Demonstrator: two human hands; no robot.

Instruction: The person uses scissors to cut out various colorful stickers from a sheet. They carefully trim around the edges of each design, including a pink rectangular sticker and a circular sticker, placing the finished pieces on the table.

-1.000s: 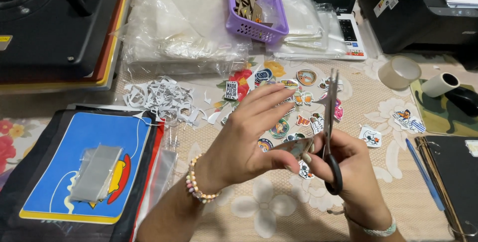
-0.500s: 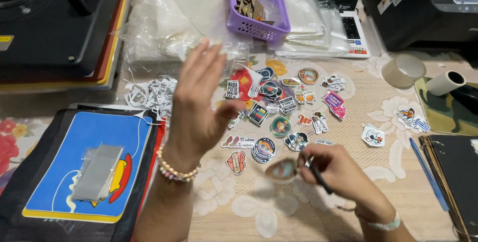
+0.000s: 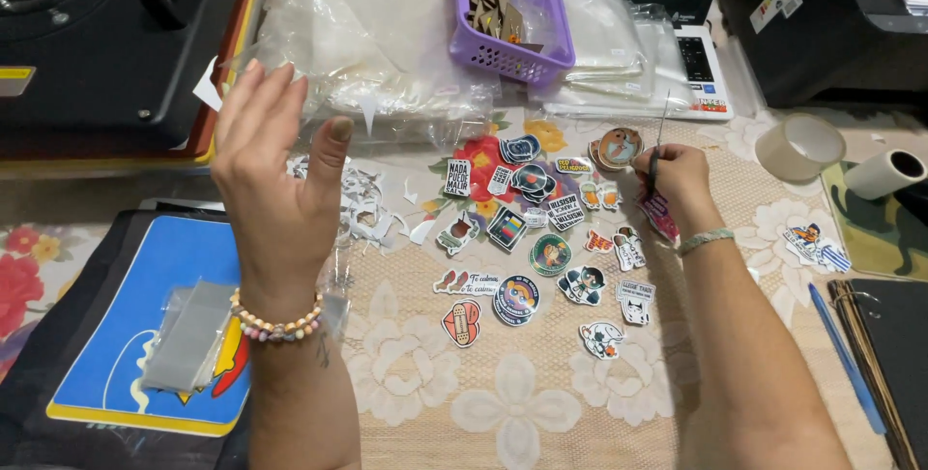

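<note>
The left hand [image 3: 275,180] hovers with fingers spread, holding nothing, above paper scraps [image 3: 362,204]. Rightward, the right hand [image 3: 677,178] has fingers closed around scissors [image 3: 655,156], blades pointing away, stickers [image 3: 541,238] just beside on the table [image 3: 503,412].

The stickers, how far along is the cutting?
Done: many cut stickers lie spread on the table, with white scraps beside them. In hand: the right hand holds scissors over the pile; the left hand is raised, empty. No uncut sheet shows.
</note>
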